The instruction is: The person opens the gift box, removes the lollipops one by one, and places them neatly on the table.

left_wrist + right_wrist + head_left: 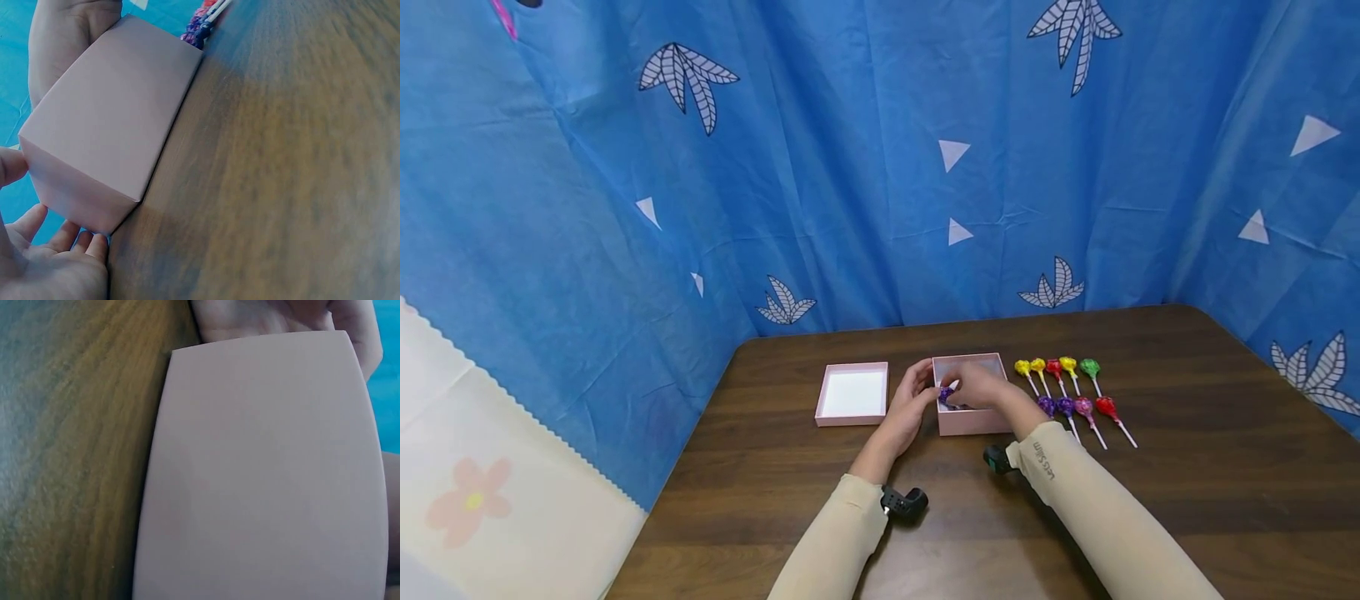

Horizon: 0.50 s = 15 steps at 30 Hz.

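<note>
A pink open-topped box (973,422) stands on the table. My right hand (977,386) reaches down inside it, fingers bent, pinching a purple-wrapped lollipop (946,394) near the box's left wall. Part of the lollipop's stick is hidden by the fingers and the front wall. My left hand (912,402) steadies the box from the left. In the left wrist view its fingertips (65,236) touch the box's side, with the thumb higher up near the corner. The right wrist view is mostly filled by the box's front wall (262,469).
A pink lid (852,393) with a white inside lies left of the box. Right of the box, two rows of lollipops (1084,407) in yellow, red, green, purple and pink wrappers lie on the wooden table (1210,467). A blue curtain (865,167) hangs behind.
</note>
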Each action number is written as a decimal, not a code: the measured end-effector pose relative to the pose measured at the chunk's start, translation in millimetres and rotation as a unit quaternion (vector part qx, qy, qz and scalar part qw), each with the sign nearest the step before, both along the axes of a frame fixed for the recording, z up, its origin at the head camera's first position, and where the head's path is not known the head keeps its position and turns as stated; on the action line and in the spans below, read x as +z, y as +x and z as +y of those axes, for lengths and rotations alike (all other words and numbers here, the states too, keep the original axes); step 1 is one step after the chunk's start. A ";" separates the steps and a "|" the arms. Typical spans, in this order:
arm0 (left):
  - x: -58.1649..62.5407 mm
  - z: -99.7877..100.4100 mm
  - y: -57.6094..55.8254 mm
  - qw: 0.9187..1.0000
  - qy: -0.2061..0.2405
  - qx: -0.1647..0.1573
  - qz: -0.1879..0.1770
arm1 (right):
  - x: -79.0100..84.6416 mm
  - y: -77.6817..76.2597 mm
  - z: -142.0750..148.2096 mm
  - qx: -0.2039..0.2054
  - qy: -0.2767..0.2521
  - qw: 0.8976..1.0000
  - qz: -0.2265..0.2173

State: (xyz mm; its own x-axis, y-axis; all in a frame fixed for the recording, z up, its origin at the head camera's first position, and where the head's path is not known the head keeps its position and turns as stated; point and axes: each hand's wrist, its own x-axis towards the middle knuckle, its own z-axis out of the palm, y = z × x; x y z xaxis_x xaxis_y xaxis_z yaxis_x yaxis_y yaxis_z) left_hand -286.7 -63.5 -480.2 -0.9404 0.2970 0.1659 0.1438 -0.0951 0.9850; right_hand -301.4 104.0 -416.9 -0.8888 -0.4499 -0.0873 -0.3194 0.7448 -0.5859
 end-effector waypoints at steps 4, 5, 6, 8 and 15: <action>-0.8 0.5 0.2 1.000 0.004 0.001 0.000 | -1.2 0.9 0.0 0.008 0.006 1.000 0.004; -0.7 0.6 0.4 1.000 0.005 0.001 0.001 | -1.5 1.1 -0.1 0.005 0.007 1.000 0.004; -0.4 0.7 0.8 1.000 0.004 0.002 0.001 | -1.7 1.1 -0.1 0.003 0.007 1.000 0.004; 0.1 0.8 1.0 1.000 0.005 0.001 0.000 | -2.4 1.1 -0.1 -0.004 0.009 1.000 0.006; 0.6 0.8 1.4 1.000 0.006 -0.003 0.003 | -4.7 0.3 -0.6 -0.010 0.016 1.000 0.025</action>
